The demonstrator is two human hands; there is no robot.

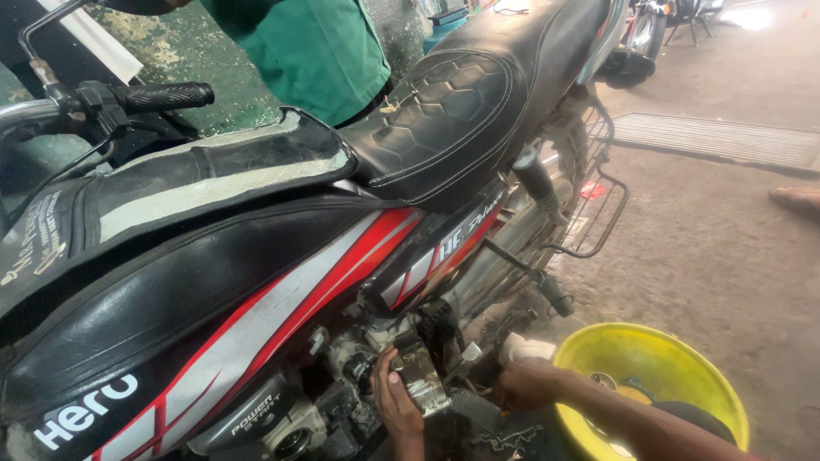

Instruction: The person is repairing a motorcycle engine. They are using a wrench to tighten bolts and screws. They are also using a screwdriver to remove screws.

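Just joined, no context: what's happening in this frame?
A person crouches beside a black and red motorcycle, both bare hands down at the engine. The left hand rests on a greasy metal part at the engine side; the right hand works just beside it, whatever it grips is hidden. A yellow basin with small parts sits on the concrete floor by the right forearm. Another person in a green shirt stands behind the bike.

- A motorcycle repair workshop: a black-and-red motorcycle point(282, 282) stands on bare, stained concrete floor point(726, 248).
- Just right of the fingers point(521, 384), a yellow basin point(653, 363).
- Further motorcycles point(649, 30) parked well beyond.
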